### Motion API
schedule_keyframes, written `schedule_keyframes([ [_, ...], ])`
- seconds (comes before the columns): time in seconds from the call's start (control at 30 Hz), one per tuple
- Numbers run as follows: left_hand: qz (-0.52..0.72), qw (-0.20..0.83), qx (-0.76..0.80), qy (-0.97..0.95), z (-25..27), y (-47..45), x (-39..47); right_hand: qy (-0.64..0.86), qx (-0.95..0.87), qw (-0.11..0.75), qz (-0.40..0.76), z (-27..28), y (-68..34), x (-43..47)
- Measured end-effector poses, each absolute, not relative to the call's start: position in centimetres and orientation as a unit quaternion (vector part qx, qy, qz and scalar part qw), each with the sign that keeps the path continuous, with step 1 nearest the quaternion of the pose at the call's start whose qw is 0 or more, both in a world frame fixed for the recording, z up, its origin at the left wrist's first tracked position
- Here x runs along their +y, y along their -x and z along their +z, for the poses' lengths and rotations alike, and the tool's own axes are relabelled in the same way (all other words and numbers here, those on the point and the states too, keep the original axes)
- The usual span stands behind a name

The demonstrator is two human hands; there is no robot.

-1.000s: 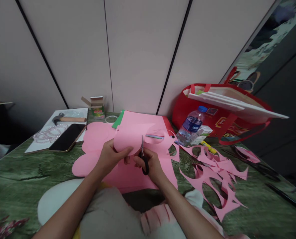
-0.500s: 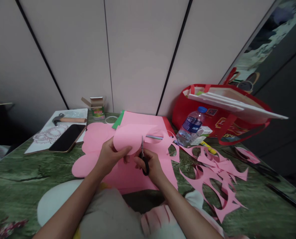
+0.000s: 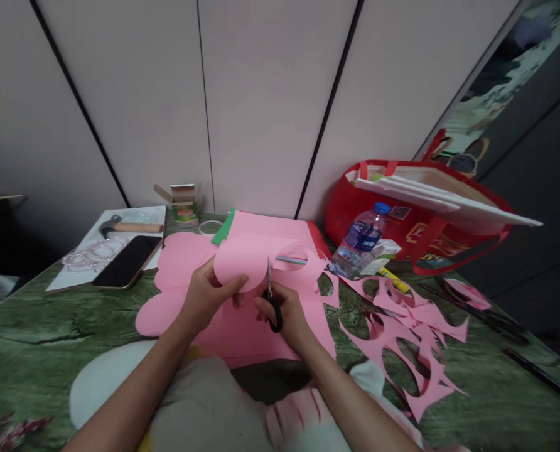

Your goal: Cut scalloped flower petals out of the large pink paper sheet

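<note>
My left hand [image 3: 210, 290] pinches a sheet of pink paper [image 3: 242, 257], thumb on top and fingers underneath. In my right hand [image 3: 287, 311] is a pair of scissors [image 3: 274, 307] with black handles, its blades pointing away from me at the edge of the held paper. Right of the blades, an oval opening shows in the pink paper. Beneath both hands lie more pink sheets [image 3: 261, 339]. Rounded pink cut-outs [image 3: 162, 311] lie to the left, partly covered by my left forearm.
Pink paper scraps [image 3: 419, 376] with holes lie at right, near a yellow tube [image 3: 393, 280]. Behind them stand a water bottle [image 3: 362, 238] and a red bag [image 3: 412, 220]. A phone [image 3: 128, 260], a hammer [image 3: 132, 227] and a small box [image 3: 184, 207] are at left.
Hardly anything differs: both hands, the scissors and the pink paper keep nearly the same place. The scissor blades look slightly closer together.
</note>
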State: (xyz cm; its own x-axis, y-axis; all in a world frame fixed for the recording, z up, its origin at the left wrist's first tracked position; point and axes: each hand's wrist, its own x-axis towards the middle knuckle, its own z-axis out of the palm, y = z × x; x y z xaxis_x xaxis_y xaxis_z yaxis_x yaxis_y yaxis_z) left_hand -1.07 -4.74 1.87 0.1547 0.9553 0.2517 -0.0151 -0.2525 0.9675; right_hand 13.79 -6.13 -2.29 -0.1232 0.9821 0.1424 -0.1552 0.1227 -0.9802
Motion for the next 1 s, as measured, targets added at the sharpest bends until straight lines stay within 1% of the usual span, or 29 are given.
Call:
schedule_keyframes([
  [1.0,0.549,0.482,0.369,-0.574,1.72,0.98,-4.38,0.388,-0.505,0.533,0.557,-2.88,-13.66,-6.03],
])
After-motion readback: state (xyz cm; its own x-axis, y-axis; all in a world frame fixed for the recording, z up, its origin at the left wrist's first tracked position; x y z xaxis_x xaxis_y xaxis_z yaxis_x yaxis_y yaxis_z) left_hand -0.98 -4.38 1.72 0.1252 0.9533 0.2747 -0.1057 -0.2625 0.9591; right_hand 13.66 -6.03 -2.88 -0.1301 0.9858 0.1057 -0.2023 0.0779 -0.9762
